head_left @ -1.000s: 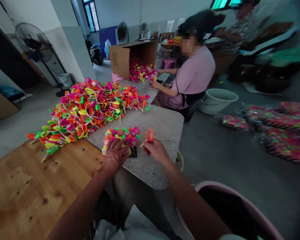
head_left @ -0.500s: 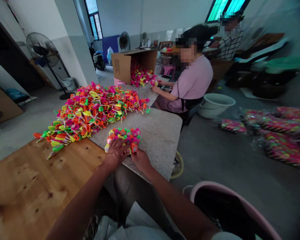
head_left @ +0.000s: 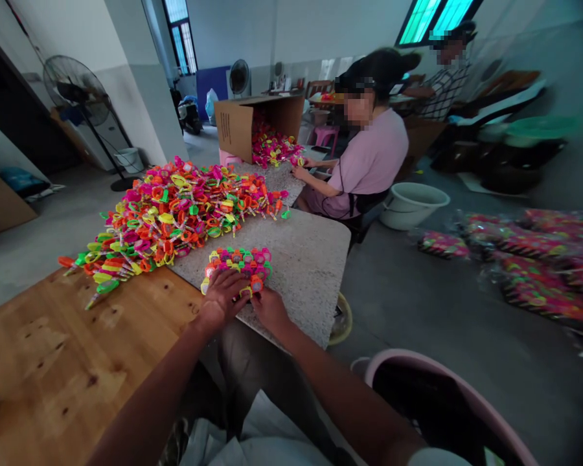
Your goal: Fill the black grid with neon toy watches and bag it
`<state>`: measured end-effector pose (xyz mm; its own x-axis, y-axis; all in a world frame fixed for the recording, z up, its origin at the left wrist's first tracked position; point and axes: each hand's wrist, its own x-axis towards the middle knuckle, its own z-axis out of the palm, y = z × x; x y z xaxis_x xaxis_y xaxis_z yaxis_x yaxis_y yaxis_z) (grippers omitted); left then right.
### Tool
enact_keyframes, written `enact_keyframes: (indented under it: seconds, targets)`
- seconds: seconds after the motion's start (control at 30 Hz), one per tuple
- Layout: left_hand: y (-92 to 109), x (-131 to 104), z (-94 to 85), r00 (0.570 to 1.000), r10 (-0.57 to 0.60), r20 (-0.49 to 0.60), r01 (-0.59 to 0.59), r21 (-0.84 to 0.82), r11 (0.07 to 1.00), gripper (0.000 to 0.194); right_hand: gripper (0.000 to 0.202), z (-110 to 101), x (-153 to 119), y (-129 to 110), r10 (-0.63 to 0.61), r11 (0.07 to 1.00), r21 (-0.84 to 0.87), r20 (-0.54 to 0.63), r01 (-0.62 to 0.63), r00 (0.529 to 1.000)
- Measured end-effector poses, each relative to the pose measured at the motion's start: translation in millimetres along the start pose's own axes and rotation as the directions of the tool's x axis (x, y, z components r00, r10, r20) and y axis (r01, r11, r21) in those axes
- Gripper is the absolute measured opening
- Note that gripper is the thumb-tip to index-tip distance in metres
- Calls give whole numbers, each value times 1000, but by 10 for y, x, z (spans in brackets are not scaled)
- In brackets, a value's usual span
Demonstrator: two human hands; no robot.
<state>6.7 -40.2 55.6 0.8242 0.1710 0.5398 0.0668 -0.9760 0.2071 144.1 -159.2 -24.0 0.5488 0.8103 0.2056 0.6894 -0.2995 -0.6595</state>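
On grey speckled tabletop [head_left: 308, 259], a multicoloured plastic block [head_left: 241, 259] is steadied by the spread left hand [head_left: 222, 293], an orange round-faced piece [head_left: 256, 284] seemingly being seated by the right hand [head_left: 272, 310], grip undeterminable, pressing needed next

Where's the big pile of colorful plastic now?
In the head view, the pile sits left of center, partly on the wooden table, beyond the left hand, nearer than the cardboard box.

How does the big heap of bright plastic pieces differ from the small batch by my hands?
The heap is far larger than the batch. The heap is jumbled, its pieces pointing every way; the batch sits in close rows. Your left hand and right hand are at the batch; neither touches the heap. Both mix pink, orange, yellow and green.
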Motion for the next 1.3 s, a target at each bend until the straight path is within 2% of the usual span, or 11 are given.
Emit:
enact_keyframes:
  seconds: [0.4, 0.53, 0.6, 0.7, 0.73, 0.83, 0.9, 0.93, 1.07, 1.17, 1.3]
  targets:
    - [-12, 28, 17, 1000, -17, 14, 17, 9, 1000, 40, 27, -56, 17, -157, 60, 991, -127, 97, -47, 994]
    - [25, 8, -26, 1000, 21, -1, -21, 46, 999, 43, 22, -270, 25, -93, 15, 998, 51, 224, -27, 975]
    - [-2, -82, -64, 999, 20, -29, -18, 59, 998, 44, 22, -517, 46, 56, -5, 981, 179, 415, -76, 910]
    - [-128, -354, -89, 991, -59, -121, 66, 51, 997, 47, 24, -940, 244, 407, 43, 945, 214, 672, -249, 739]
    - [-184, -472, -79, 982, -106, -158, 112, 34, 993, 48, 24, -1048, 377, 527, 79, 931, 213, 675, -297, 733]
    - [-331, -815, 5, 922, -308, -235, 308, -37, 951, 51, 23, -1160, 969, 768, 249, 902, 207, 466, -379, 849]
    - [-387, -972, 82, 878, -410, -246, 407, -67, 911, 56, 21, -1051, 1461, 781, 321, 899, 191, 324, -394, 890]
    - [-401, -1018, 119, 867, -438, -236, 433, -76, 898, 58, 19, -954, 1710, 746, 321, 903, 187, 307, -388, 896]
    - [-424, -1059, 227, 871, -456, -181, 452, -66, 890, 69, 16, -439, 2555, 470, 235, 929, 154, 461, -337, 856]
    - [-439, -1060, 269, 879, -452, -152, 453, -32, 891, 78, 25, -69, 2938, 307, 244, 938, 89, 516, -334, 821]
    - [-439, -1070, 275, 892, -435, -120, 436, -18, 900, 82, 29, 247, 3161, 259, 241, 949, 66, 477, -308, 845]
